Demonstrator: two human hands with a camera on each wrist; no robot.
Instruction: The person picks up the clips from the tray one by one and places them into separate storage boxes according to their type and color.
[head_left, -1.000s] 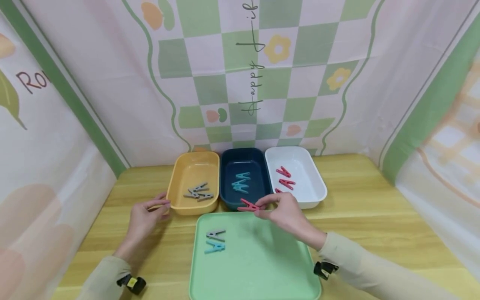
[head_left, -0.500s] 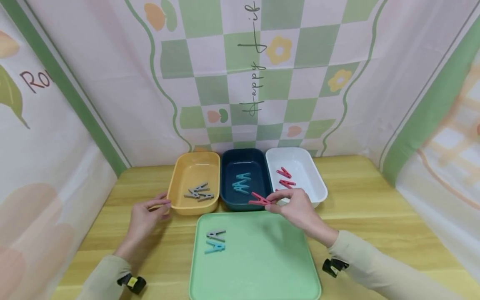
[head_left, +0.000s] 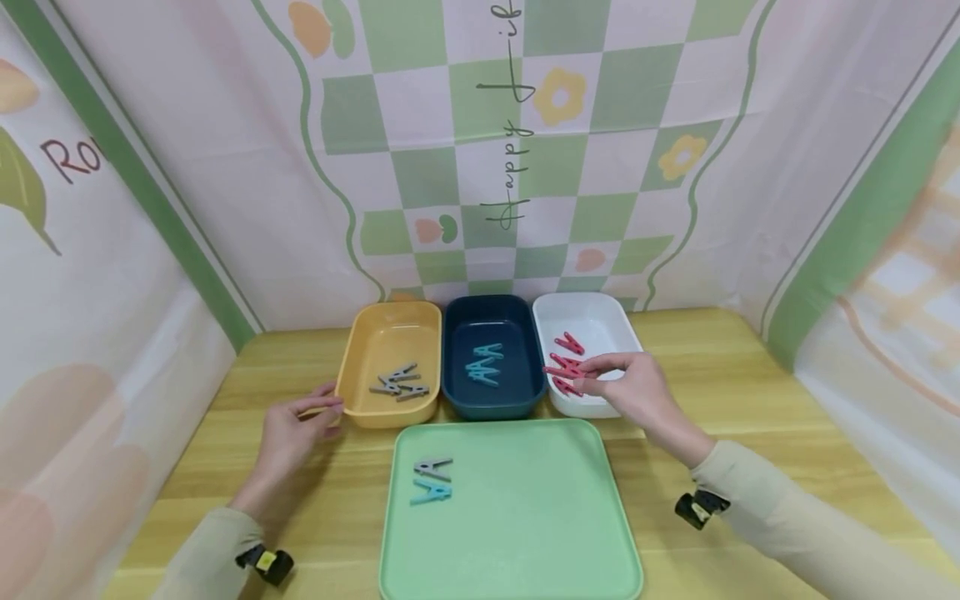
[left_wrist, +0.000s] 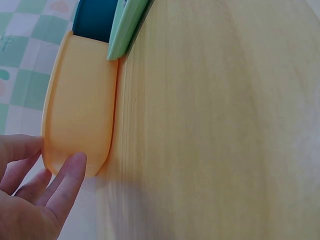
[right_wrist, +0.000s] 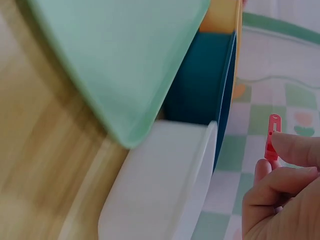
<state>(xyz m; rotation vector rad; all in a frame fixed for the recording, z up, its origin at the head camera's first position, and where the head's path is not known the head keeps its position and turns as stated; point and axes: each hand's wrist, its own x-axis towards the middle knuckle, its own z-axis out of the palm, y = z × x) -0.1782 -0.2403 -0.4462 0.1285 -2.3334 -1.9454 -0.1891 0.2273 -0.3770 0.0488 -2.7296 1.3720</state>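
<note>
My right hand point(head_left: 637, 392) pinches a red clothespin point(head_left: 564, 372) between thumb and fingertips, over the near left part of the white bin point(head_left: 603, 321). Against the patterned cloth in the right wrist view, the same clothespin point(right_wrist: 271, 137) stands out above the bin's rim. Other red clothespins point(head_left: 570, 343) lie inside that bin, partly hidden by the held one. My left hand point(head_left: 292, 429) touches the near left corner of the yellow bin point(head_left: 390, 333). Seen from the left wrist, its fingers point(left_wrist: 70, 182) extend loosely along the bin's outer wall.
Grey clothespins point(head_left: 396, 383) lie in the yellow bin, and teal ones point(head_left: 483, 365) in the navy bin point(head_left: 487, 321) between the other two. In front, a green tray point(head_left: 510, 517) carries a grey clothespin point(head_left: 433, 469) and a light blue one point(head_left: 431, 492). Patterned cloth point(head_left: 480, 167) rises behind.
My right hand has carried the red clothespin rightward and a little away from me, from the tray's far edge to over the white bin. The left hand stays at the yellow bin.
</note>
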